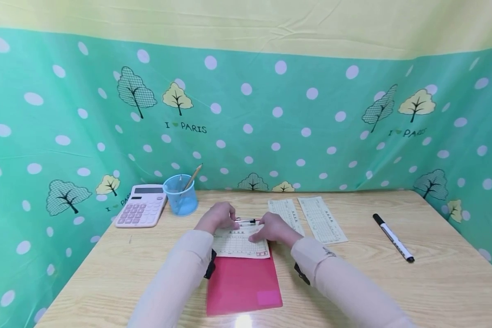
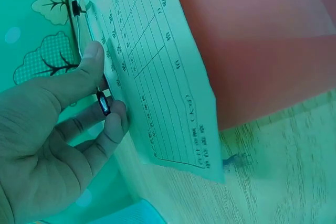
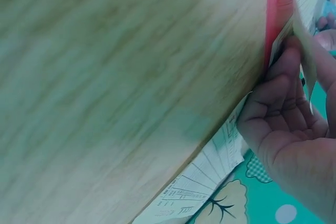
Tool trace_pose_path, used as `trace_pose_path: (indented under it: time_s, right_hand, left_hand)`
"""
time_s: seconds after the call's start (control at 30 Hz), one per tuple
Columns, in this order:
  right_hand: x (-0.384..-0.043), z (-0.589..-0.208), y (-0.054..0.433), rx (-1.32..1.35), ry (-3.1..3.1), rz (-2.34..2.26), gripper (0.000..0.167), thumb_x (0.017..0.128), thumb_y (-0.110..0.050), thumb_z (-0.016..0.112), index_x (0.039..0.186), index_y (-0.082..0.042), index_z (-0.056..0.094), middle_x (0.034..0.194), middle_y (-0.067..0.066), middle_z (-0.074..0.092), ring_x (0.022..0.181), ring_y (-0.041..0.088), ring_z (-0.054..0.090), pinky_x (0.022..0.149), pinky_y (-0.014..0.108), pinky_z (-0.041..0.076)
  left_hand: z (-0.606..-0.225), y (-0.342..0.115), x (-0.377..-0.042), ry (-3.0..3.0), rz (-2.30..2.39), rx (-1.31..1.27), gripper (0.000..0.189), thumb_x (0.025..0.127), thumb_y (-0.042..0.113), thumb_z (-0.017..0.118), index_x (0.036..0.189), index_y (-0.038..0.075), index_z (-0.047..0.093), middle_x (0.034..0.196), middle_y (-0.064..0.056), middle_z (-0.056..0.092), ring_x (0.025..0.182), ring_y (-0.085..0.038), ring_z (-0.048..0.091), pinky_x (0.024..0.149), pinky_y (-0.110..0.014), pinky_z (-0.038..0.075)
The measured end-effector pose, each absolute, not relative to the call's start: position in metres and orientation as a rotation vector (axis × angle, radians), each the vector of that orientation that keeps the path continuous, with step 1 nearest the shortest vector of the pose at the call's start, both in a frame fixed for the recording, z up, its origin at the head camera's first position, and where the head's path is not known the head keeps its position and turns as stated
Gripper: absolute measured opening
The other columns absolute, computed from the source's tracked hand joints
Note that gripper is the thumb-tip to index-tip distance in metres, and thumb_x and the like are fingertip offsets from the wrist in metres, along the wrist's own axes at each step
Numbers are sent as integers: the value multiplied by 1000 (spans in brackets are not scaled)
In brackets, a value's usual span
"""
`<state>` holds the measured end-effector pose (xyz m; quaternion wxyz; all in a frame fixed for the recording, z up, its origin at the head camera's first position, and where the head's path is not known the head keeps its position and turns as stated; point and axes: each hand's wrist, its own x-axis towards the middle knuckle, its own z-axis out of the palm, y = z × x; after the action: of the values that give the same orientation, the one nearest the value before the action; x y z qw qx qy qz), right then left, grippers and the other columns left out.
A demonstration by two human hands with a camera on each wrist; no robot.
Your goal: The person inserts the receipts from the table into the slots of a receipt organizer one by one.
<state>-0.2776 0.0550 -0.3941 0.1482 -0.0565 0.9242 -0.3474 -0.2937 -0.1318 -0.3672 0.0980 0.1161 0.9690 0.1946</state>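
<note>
A printed paper form (image 1: 238, 248) lies over the upper part of a red clipboard (image 1: 239, 280). At the board's top edge is a thin metal clip (image 1: 246, 221) with black ends. My left hand (image 1: 220, 216) pinches this clip; in the left wrist view one black end (image 2: 103, 103) shows between thumb and fingers. My right hand (image 1: 274, 228) grips the form near its upper right, thumb on top and fingers beneath. The right wrist view shows the lifted sheet (image 3: 308, 51) bent over these fingers, with more paper under it.
Two more printed forms (image 1: 321, 221) lie to the right of the board, one partly behind my right hand. Farther right is a black-and-white marker (image 1: 393, 238). A pink calculator (image 1: 142, 206) and a blue mesh cup (image 1: 181, 200) holding a pencil (image 1: 193, 176) stand back left, before a patterned curtain (image 1: 246, 114).
</note>
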Motion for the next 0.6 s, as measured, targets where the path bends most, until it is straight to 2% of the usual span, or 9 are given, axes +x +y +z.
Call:
trace_pose_path:
  time_s: [0.17,0.33,0.6]
  right_hand:
    - [-281,-395,55,-144,2648,-1017,39,78,-24,90,67,-10,56,59,-2,40,55,14,37,54,27,33]
    - [-283,-393,55,-142,2650,-1018,36,77,-25,92,69,-8,61,59,-1,41,55,14,37,53,27,32]
    - [-286,-397,54,-100,2664,-1031,42,75,-26,93,67,-10,54,61,-1,37,56,14,36,53,27,31]
  left_hand:
    - [-367,-131,-295,2865,571,344,25,84,16,85,72,9,64,85,-2,61,83,-19,54,81,-35,48]
    - [-367,-130,-296,2865,564,343,25,85,17,85,73,9,64,87,-3,61,84,-19,55,82,-36,49]
    - [-369,-130,-295,2856,590,308,25,85,15,84,73,8,63,86,-4,61,85,-21,54,81,-37,48]
